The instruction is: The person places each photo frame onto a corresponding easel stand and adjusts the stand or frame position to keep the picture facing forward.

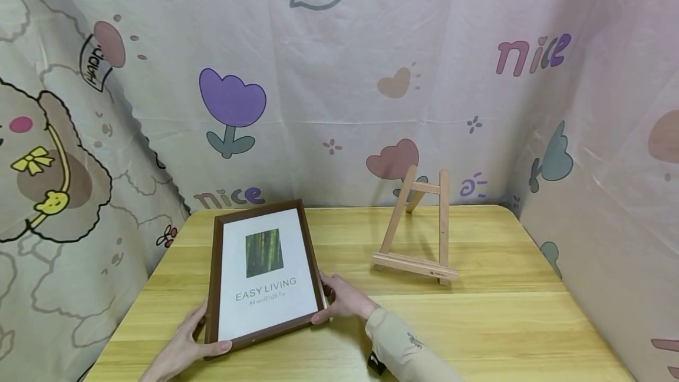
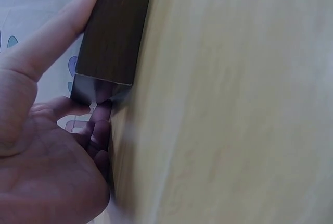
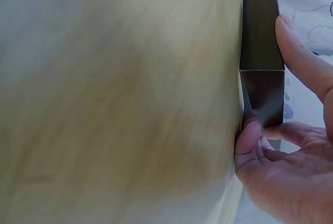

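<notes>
A brown picture frame (image 1: 267, 273) with a white "EASY LIVING" sheet and a small green forest picture is at the left of the table. At its lower left corner my left hand (image 1: 183, 338) grips it, thumb on the front border and fingers curled round behind. My right hand (image 1: 342, 299) holds the lower right side, thumb on the front. In the left wrist view the fingers (image 2: 99, 130) curl under the frame's dark edge (image 2: 114, 31). The right wrist view has the fingers (image 3: 250, 140) bent behind the edge (image 3: 261, 26), close to the tabletop.
A small wooden easel (image 1: 444, 223) stands upright at the back right of the wooden table (image 1: 504, 311), its ledge facing forward. A printed cloth (image 1: 329, 75) hangs behind the table and along both sides. A beige sleeve (image 1: 403, 341) covers the right forearm.
</notes>
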### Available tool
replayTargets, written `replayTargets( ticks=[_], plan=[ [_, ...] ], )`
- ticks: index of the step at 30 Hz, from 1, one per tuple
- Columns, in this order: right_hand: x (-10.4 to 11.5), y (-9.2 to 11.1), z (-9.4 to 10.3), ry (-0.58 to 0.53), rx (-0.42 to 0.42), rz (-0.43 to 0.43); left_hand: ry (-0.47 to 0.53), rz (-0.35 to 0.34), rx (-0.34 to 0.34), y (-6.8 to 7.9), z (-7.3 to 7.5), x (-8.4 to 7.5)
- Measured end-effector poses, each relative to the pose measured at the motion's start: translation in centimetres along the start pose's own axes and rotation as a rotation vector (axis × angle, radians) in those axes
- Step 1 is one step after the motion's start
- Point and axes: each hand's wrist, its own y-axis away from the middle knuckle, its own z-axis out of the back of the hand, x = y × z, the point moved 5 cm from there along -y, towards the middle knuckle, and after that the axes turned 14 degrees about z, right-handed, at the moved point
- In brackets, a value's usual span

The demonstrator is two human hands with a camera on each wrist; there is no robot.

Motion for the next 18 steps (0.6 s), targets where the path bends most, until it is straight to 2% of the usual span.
replayTargets(
  ticks=[7, 18],
  plan=[
    [0.16, -0.06, 0.04, 0.008, -0.013, 0.052, 0.021, -0.055, 0.014, 0.34, -0.15, -0.01],
    [0.23, -0.31, 0.00, -0.016, -0.019, 0.122, 0.041, -0.062, -0.003, 0.49, -0.18, -0.03]
  ],
)
